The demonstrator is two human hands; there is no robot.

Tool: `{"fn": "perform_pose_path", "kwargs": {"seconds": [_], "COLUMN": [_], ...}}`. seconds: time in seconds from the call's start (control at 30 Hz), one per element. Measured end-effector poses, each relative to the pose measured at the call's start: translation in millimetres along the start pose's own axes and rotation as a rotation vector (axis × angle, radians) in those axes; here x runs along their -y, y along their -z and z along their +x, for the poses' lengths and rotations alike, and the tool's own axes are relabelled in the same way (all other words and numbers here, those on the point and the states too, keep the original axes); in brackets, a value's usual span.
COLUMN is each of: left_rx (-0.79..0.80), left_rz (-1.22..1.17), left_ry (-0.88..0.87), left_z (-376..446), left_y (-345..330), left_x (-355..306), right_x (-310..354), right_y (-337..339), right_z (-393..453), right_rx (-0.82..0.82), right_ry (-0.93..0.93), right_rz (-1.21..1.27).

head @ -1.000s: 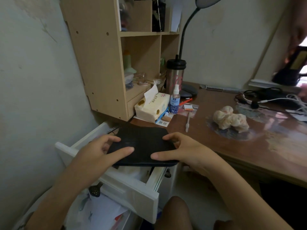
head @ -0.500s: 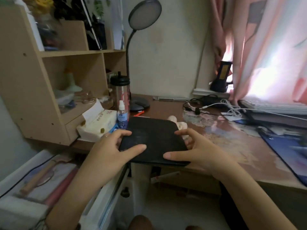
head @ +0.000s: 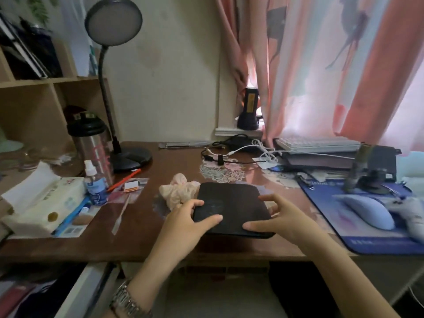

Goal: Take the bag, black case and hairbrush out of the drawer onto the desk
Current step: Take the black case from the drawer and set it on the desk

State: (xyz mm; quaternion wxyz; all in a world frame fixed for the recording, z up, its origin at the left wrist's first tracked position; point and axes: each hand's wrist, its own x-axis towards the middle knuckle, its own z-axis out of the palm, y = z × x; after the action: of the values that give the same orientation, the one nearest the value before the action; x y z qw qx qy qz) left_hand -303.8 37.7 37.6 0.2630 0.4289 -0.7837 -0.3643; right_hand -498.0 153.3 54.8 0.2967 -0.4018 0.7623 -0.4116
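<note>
A flat black case (head: 236, 203) is held level just over the brown desk (head: 142, 239), near its front edge. My left hand (head: 190, 220) grips the case's left side, thumb on top. Its right side is in my right hand (head: 278, 218), thumb on the near edge and fingers spread over the far corner. A crumpled pale pink bag (head: 177, 191) lies on the desk right behind and left of the case. The open white drawer (head: 85, 292) shows at the lower left; its contents are dark and unclear. No hairbrush is visible.
A tissue pack (head: 43, 207), spray bottle (head: 94, 184), steel tumbler (head: 91, 145) and desk lamp (head: 114, 88) stand at the left. To the right are a blue mouse pad (head: 358, 242) with a mouse (head: 369, 211), cables (head: 243, 152) and a keyboard (head: 319, 144).
Both hands have carried the black case up from over the drawer and rightward to the middle of the desk. The view has swung right, away from the drawer.
</note>
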Motion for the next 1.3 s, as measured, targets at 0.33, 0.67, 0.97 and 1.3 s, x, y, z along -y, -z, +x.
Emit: {"fn": "perform_pose_path", "kwargs": {"seconds": [0.33,0.67,0.97,1.3], "left_rx": [0.057,0.068,0.09,0.206], "left_rz": [-0.013,0.049,0.072,0.052], "left_ry": [0.082,0.094,0.095,0.108], "left_z": [29,37,39,36], "left_y": [-33,-40,-37,-12], "left_x": [21,28,25,23], "right_x": [-31,-41,-41,-26], "right_y": [-3,-4,-5,9], "right_z": [37,48,48,51], "right_rx": [-0.004,0.006,-0.027,-0.057], "right_ry": [-0.078,-0.054,-0.057,-0.061], "right_rz": [-0.01,-0.083,-0.173,-0.317]}}
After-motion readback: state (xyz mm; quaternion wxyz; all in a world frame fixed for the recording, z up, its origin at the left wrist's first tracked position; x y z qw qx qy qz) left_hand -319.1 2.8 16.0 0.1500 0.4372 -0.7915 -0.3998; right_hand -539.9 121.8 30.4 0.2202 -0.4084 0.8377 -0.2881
